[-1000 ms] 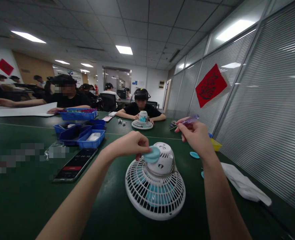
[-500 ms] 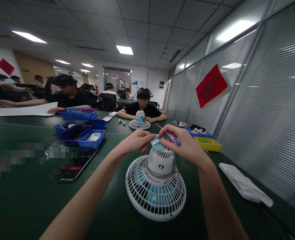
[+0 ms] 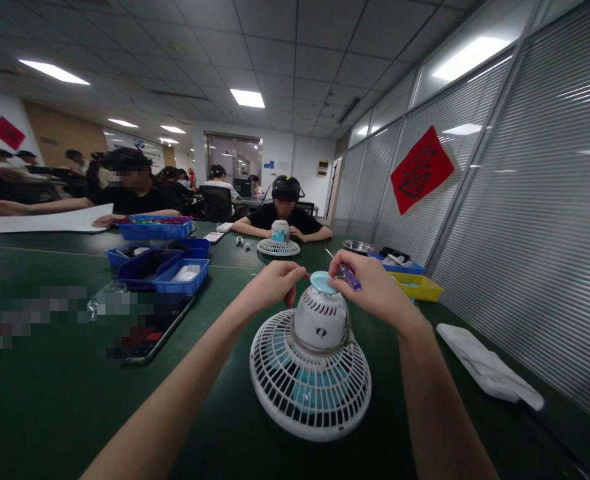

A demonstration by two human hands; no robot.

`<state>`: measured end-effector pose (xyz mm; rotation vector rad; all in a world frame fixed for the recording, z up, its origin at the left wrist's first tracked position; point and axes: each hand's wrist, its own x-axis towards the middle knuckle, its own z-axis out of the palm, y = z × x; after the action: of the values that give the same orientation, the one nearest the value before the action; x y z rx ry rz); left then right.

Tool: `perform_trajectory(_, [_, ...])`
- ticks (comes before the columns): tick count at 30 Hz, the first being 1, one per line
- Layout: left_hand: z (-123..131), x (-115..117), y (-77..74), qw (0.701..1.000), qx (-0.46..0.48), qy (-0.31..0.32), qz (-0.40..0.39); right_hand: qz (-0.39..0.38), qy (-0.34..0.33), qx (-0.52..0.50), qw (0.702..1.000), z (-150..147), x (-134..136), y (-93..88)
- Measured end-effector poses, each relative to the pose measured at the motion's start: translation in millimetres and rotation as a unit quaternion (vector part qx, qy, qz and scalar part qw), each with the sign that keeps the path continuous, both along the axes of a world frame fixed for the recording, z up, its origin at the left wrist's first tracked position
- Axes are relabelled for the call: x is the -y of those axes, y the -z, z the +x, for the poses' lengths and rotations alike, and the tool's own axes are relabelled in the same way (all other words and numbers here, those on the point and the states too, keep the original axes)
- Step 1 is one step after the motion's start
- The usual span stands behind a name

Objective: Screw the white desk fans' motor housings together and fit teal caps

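Observation:
A white fan [image 3: 315, 393] rests grille-down on the green table, pale blue blades showing through its bars. Its motor housing [image 3: 321, 320] points up, with a cord wound around the base of it. On top sits a light blue round cap [image 3: 323, 283]. My right hand [image 3: 369, 283] is closed around a screwdriver [image 3: 349, 277] with a purple see-through handle, its shaft pointing up and left, while the fingertips touch the cap's right edge. At the cap's left edge is my left hand [image 3: 275, 285], thumb and forefinger pinched together; what they hold, if anything, is too small to tell.
Blue bins [image 3: 182, 277] and a phone [image 3: 159, 330] lie to the left. On the right are a yellow tray [image 3: 419, 288], a metal bowl [image 3: 359, 247] and a white flat object [image 3: 489, 367]. Across the table, a person [image 3: 282, 213] sits behind another fan [image 3: 279, 247].
My left fingers have drawn back slightly from the cap, which now lies flatter on the housing. My right hand has shifted a little to the right, still with the screwdriver.

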<state>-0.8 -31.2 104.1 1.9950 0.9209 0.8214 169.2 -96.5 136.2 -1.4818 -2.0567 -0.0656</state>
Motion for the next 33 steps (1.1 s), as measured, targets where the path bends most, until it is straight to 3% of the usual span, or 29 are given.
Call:
perform_trajectory(3, [-2.0,-0.5,0.2,1.0,-0.022,0.005,0.011,-0.024,0.031,0.021,0.999,2.3,-3.4,3.3])
perform_trajectory(16, [-4.7,-1.1,3.3,0.994,-0.09,0.042,0.033,-0.064,0.025,0.026,0.997,2.5,-12.9,10.8])
perform_trajectory(33, [0.7,6.6,3.0,0.992,-0.116,0.007,0.055,-0.072,0.013,0.025,0.997,2.1,-12.9,8.6])
